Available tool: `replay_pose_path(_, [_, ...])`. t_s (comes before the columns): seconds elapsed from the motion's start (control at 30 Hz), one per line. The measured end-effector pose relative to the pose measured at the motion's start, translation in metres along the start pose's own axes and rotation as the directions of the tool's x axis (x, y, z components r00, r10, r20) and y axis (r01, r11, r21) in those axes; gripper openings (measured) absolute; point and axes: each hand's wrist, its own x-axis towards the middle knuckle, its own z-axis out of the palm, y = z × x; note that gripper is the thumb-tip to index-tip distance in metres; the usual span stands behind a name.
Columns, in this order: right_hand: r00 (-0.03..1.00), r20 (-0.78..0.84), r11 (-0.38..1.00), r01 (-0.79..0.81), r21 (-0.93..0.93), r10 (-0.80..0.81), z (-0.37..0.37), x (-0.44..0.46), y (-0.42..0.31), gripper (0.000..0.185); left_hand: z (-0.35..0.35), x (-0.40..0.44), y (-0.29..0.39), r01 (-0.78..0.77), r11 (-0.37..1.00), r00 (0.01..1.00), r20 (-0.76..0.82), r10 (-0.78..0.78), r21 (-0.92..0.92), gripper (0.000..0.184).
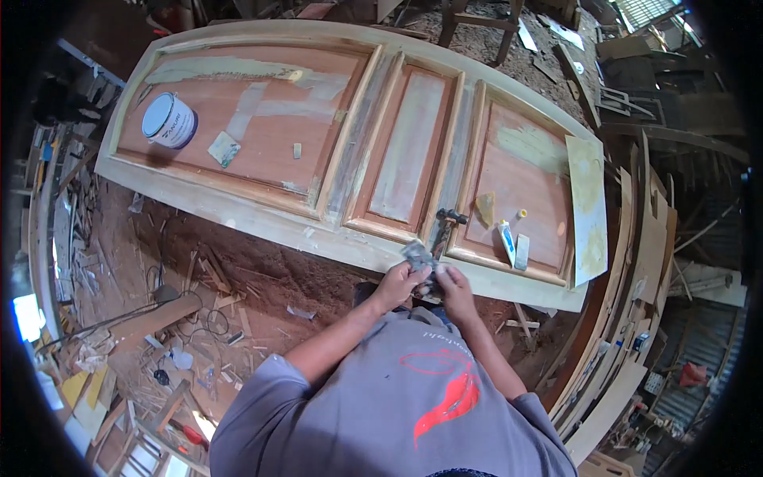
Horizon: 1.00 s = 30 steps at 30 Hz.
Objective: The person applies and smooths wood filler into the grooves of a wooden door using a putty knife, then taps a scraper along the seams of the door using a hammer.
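Observation:
Close to my body, at the near edge of a panelled wooden door (362, 247), my left hand (400, 286) and my right hand (455, 289) are closed on a crumpled, stained grey piece (418, 256) that looks like a rag. Part of it is hidden by my fingers. Just beyond my hands a hammer (451, 216) lies on the door frame. To its right, on the end panel, are a brownish wedge-shaped piece (485, 209), a white and blue tube (507, 242), a small yellow cap (521, 213) and a pale flat block (522, 251).
A paint bucket (169, 121) stands on the left panel beside a stained square (224, 149) and a small pale block (297, 150). A stained board (586, 208) lies across the door's right end. Long planks (616, 350) lean at right. Wood scraps (214, 278) litter the floor.

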Motion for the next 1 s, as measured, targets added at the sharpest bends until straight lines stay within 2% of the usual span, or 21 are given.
replay_pose_path(0.07, [0.985,0.168,0.988,0.055,-0.143,-0.030,0.000,0.015,0.014,0.027,0.018,-0.009,0.027,0.063,0.991,0.979,-0.184,-0.083,-0.115,0.028])
replay_pose_path(0.1, [0.967,0.254,0.973,0.092,-0.210,-0.036,-0.003,0.021,0.015,0.027,0.002,-0.002,0.011,0.053,0.998,0.983,-0.171,-0.060,-0.046,0.027])
replay_pose_path(0.2, [0.979,0.195,0.953,0.114,-0.281,-0.059,-0.020,0.032,-0.014,0.022,-0.016,-0.003,0.022,-0.069,0.945,0.945,-0.284,0.165,0.321,0.033])
replay_pose_path(0.23, [0.986,0.160,0.921,0.111,-0.374,-0.054,-0.033,0.040,-0.029,0.024,-0.024,-0.006,0.031,0.004,0.802,0.887,-0.373,0.273,0.597,0.040])
replay_pose_path(0.27, [0.996,0.083,0.909,0.068,-0.410,-0.037,-0.045,0.047,-0.046,0.025,-0.032,-0.007,0.038,-0.014,0.654,0.826,-0.359,0.433,0.756,0.042])
replay_pose_path(0.3, [0.977,0.129,0.854,0.213,-0.474,-0.171,-0.064,0.063,-0.053,0.024,-0.039,-0.006,0.046,0.003,0.478,0.758,-0.314,0.572,0.879,0.045])
replay_pose_path(0.33, [0.981,0.058,0.844,0.191,-0.501,-0.187,-0.071,0.073,-0.069,0.024,-0.044,-0.003,0.047,0.050,0.282,0.688,-0.238,0.686,0.958,0.048])
replay_pose_path(0.37, [0.975,0.115,0.774,0.222,-0.594,-0.192,-0.086,0.091,-0.084,0.021,-0.047,0.004,0.043,0.062,0.259,0.650,-0.236,0.722,0.964,0.050])
replay_pose_path(0.4, [0.985,0.048,0.832,0.164,-0.530,-0.164,-0.082,0.099,-0.103,0.021,-0.050,0.013,0.037,0.074,0.235,0.611,-0.230,0.758,0.969,0.052])
replay_pose_path(0.47, [0.992,0.032,0.711,0.113,-0.694,-0.126,-0.073,0.121,-0.141,0.018,-0.049,0.026,0.027,0.097,0.212,0.542,-0.231,0.808,0.972,0.054])
replay_pose_path(0.57, [0.970,0.217,0.731,0.227,-0.644,-0.110,-0.071,0.180,-0.155,0.014,-0.043,0.041,0.016,0.146,0.212,0.440,-0.256,0.861,0.966,0.054])
replay_pose_path(0.67, [0.926,0.369,0.522,0.279,-0.806,0.075,-0.034,0.213,-0.191,0.011,-0.046,0.047,0.004,0.130,0.217,0.366,-0.251,0.896,0.967,0.053])
replay_pose_path(0.8, [0.846,0.486,0.156,0.462,-0.873,0.217,-0.007,0.280,-0.183,0.027,-0.047,0.044,0.005,0.167,0.236,0.367,-0.283,0.886,0.957,0.052])
replay_pose_path(0.83, [0.857,0.456,0.259,0.396,-0.881,0.239,0.007,0.287,-0.178,0.029,-0.046,0.044,0.004,0.168,0.246,0.369,-0.292,0.882,0.955,0.052])
replay_pose_path(0.93, [0.851,0.312,0.146,0.275,-0.950,0.422,0.049,0.305,-0.175,0.025,-0.047,0.044,0.003,0.160,0.258,0.359,-0.300,0.884,0.953,0.053])
replay_pose_path(1.0, [0.829,0.276,0.060,0.283,-0.957,0.487,0.062,0.316,-0.162,0.020,-0.047,0.043,0.002,0.155,0.268,0.360,-0.308,0.881,0.951,0.053])
